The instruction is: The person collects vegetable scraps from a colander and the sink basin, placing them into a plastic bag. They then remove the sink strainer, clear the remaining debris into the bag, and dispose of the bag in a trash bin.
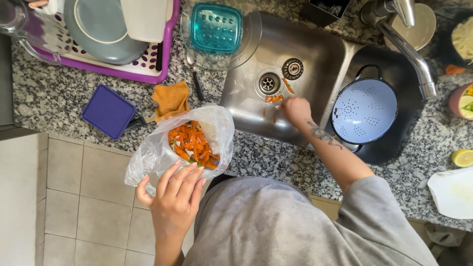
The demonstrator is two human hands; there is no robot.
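Fingertips of right hand [295, 109] blurred among peels [276, 98]; grip unclear.

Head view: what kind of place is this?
Most likely a home kitchen: a steel sink set in a granite counter, a dish rack with a plate, and a blue colander.

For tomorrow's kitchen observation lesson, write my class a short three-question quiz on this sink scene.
1. True or false: the left hand holds the clear plastic bag of orange peelings.
2. Where does the right hand reach? A) purple dish rack B) steel sink basin C) floor
3. Which perforated item sits right of the basin?

Key: 1 true. 2 B, among orange peel scraps near the drain. 3 The blue enamel colander.
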